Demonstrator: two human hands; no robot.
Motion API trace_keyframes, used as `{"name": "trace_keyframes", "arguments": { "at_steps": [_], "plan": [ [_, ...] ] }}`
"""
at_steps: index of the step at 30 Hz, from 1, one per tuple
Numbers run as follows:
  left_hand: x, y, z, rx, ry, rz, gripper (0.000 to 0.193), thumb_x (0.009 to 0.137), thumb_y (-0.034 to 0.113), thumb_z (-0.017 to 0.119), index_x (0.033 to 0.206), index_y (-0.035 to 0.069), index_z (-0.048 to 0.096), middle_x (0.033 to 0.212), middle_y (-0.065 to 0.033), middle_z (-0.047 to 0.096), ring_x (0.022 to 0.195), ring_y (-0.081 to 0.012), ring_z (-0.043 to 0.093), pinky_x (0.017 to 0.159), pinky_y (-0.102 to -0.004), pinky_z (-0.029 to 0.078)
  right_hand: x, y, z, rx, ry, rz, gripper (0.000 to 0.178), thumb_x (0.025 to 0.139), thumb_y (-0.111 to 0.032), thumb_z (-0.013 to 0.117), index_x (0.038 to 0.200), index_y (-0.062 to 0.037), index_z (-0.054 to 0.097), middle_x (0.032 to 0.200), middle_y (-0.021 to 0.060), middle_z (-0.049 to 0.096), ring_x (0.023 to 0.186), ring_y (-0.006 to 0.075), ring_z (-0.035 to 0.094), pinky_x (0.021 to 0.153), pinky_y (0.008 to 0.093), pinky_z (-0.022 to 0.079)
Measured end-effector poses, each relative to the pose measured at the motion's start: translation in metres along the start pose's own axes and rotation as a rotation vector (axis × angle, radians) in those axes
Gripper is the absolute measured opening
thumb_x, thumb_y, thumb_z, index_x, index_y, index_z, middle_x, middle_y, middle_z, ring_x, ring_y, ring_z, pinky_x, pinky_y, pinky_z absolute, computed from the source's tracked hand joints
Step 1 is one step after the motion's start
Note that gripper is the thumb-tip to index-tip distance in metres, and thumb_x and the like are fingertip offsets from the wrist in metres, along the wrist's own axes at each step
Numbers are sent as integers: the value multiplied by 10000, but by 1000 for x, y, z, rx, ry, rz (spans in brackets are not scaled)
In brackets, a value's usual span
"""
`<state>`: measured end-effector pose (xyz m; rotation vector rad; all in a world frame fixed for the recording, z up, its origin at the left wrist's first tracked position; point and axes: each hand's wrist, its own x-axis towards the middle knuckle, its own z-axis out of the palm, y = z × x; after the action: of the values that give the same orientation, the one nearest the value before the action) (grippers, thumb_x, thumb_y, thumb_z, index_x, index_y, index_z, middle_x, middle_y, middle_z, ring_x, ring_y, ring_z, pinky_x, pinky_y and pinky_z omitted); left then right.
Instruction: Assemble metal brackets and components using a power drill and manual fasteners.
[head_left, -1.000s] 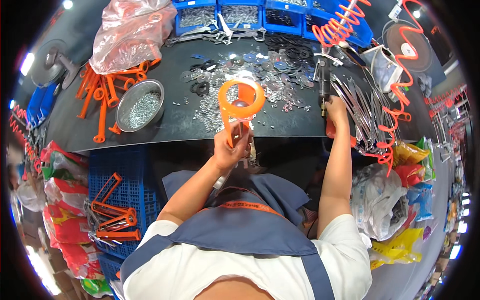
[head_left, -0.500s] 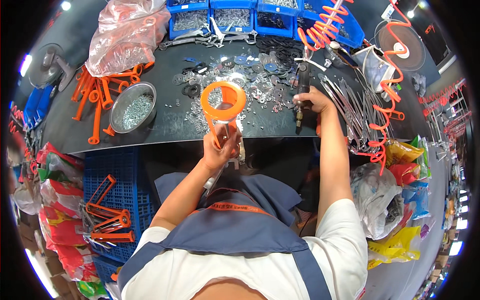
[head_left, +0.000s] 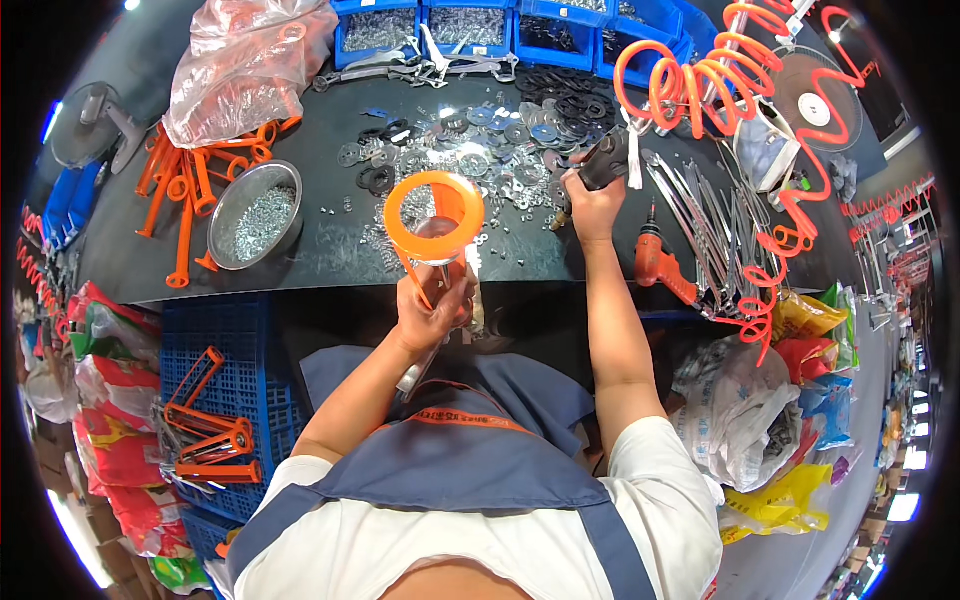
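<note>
My left hand [head_left: 430,308] is closed around an orange caulking gun [head_left: 396,226], held up in front of my apron at the bench's near edge. Its round orange ring end faces up, and a silvery metal part shows below the fist. Over the bench to the right, my right hand [head_left: 594,208] grips a black air screwdriver [head_left: 604,163], tilted with its brass-coloured tip down to the left. An orange coiled hose [head_left: 690,95] hangs beside that tool. Small washers and metal discs [head_left: 480,150] lie scattered between and beyond my hands.
An orange power driver [head_left: 660,265] and a bundle of metal rods [head_left: 700,225] lie right of my arm. Left stand a metal bowl [head_left: 222,232] of small fasteners and orange frames [head_left: 178,230]. Blue parts bins [head_left: 555,35] line the back; a blue crate [head_left: 230,340] sits below left.
My right hand has raised the air screwdriver from upright to tilted and moved it left, uncovering the orange power driver. The caulking gun in my left hand has shifted slightly left and down.
</note>
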<state>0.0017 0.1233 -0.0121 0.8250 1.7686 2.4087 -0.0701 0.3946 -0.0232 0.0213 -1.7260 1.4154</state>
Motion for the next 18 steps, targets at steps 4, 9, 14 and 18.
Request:
{"name": "trace_keyframes", "arguments": {
  "at_steps": [4,9,14,18],
  "plan": [
    [-4,-5,-7,-101,-38,-23,60,889,2,536,934,-23,505,819,-87,591,709,-114,552,658,-262,459,-9,-23,5,-99,-115,97,257,758,79,607,976,-30,526,859,25,581,721,97,578,678,260,485],
    [0,-9,-5,-88,-37,-15,80,918,-6,505,996,13,512,748,-39,562,528,-48,507,438,-195,387,-16,-26,9,-1,-142,-22,270,739,22,651,997,1,573,836,17,600,687,87,548,674,254,479],
    [6,-11,-4,-35,-16,-73,44,914,47,548,887,13,553,676,-4,560,500,-44,512,437,-204,400,-2,-2,5,-446,-49,-156,327,760,-22,679,1063,-6,557,671,-3,581,620,90,555,586,250,458],
    [0,-23,-5,1,-11,21,66,923,66,535,886,15,556,668,-14,561,495,-48,509,433,-222,405,-5,-37,8,-20,-56,16,122,823,3,613,925,1,546,747,75,623,649,140,607,607,281,502]
  ]
}}
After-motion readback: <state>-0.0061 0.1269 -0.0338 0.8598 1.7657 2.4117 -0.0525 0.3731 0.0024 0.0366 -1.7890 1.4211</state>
